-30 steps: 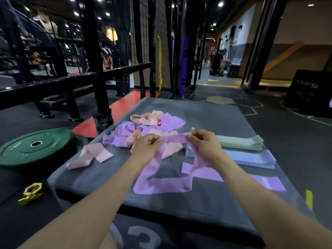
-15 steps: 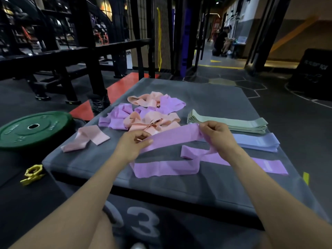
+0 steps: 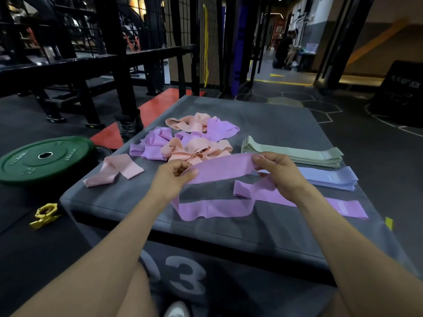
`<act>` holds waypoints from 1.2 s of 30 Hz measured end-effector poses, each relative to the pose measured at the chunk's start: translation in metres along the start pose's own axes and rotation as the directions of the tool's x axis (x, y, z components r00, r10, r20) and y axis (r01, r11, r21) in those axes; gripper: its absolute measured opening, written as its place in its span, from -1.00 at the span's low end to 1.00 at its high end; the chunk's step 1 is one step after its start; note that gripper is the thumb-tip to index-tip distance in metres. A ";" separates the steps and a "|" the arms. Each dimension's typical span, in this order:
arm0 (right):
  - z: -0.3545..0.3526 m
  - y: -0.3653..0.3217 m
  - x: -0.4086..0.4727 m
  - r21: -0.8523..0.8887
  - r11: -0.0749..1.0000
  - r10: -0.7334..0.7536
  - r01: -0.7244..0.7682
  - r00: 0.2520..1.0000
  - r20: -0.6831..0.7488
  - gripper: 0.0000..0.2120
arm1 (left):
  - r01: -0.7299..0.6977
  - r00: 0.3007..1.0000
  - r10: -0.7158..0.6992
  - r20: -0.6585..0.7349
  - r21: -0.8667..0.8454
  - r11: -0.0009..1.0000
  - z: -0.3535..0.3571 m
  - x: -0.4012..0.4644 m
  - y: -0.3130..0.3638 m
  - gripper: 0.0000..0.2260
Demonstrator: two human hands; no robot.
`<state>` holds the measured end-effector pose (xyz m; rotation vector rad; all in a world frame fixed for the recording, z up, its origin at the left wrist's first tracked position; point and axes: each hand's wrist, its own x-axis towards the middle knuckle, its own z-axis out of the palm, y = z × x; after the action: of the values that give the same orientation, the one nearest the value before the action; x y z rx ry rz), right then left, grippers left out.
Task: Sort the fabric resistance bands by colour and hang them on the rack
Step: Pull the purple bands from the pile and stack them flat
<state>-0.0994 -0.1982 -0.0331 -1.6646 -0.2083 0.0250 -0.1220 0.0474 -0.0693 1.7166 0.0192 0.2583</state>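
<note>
My left hand (image 3: 170,176) and my right hand (image 3: 278,171) pinch the two ends of a purple band (image 3: 222,169), stretched flat just above the grey soft box (image 3: 263,121); its lower loop trails on the box. Behind it lies a tangled heap of pink and purple bands (image 3: 194,141). A loose pink band (image 3: 116,169) lies at the left. On the right sit a folded green stack (image 3: 295,152), a blue stack (image 3: 329,178) and a flat purple band (image 3: 343,207).
A green weight plate (image 3: 43,157) and a yellow barbell collar (image 3: 44,215) lie on the floor at the left. Black rack frames (image 3: 121,65) stand behind the box. A black box (image 3: 400,92) sits far right. A person (image 3: 285,50) crouches in the corridor.
My hands have moved apart and pulled the purple band out flat between them. The view has tilted down, closer to the box.
</note>
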 end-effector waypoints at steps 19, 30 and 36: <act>-0.010 0.006 0.004 0.279 0.959 0.108 -0.052 0.976 -0.191 -0.72 | 0.185 0.972 -0.217 -0.095 -0.266 0.946 0.007 -0.002 0.008 -0.66; -0.023 0.009 -0.006 0.024 0.975 0.214 -0.219 0.968 0.131 -0.85 | 0.002 0.994 0.053 -0.093 0.511 0.860 0.007 -0.006 -0.002 -0.78; -0.029 0.019 -0.004 -0.319 0.930 0.164 -0.183 0.983 -0.087 -0.84 | -0.054 0.979 -0.077 0.191 0.596 0.801 0.011 -0.008 -0.003 -0.59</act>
<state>-0.0971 -0.2295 -0.0491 -2.0084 -0.0187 0.0787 -0.1279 0.0358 -0.0749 2.3756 -0.0475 0.0575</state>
